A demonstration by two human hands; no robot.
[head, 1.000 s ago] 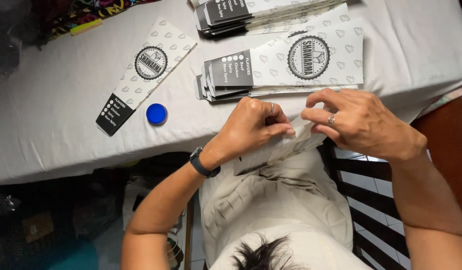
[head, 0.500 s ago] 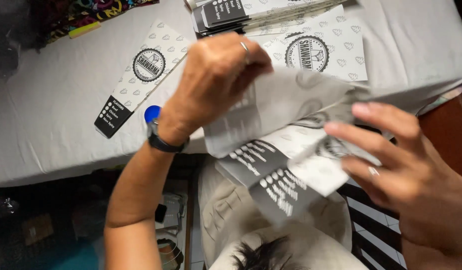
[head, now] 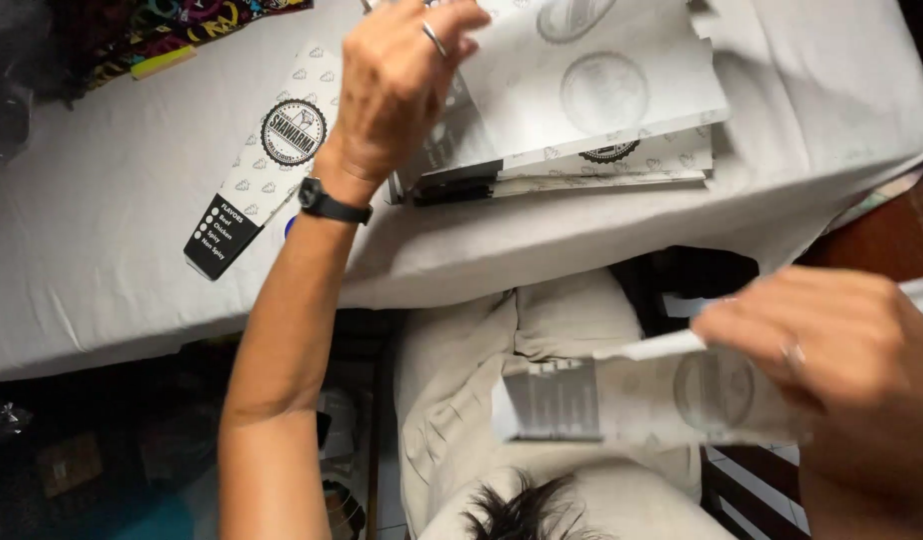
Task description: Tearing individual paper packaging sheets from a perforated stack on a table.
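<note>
Left hand [head: 397,95] pinching a white printed sheet [head: 602,90] over the stack [head: 582,175] on the table [head: 112,230], right hand [head: 832,360] (nearer, lower) clasping a folded sleeve [head: 632,400], long axis left-right.

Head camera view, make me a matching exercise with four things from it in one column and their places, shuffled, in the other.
Things:
1. Left hand
2. Right hand
3. Single flat sleeve
4. Black watch

Places:
A. alone on the grey tablecloth, left of the stack
B. on the left wrist
C. over the lap, holding a folded paper sleeve
D. raised at the paper stack on the table

Pairs: 1-D, 2-C, 3-A, 4-B
</note>
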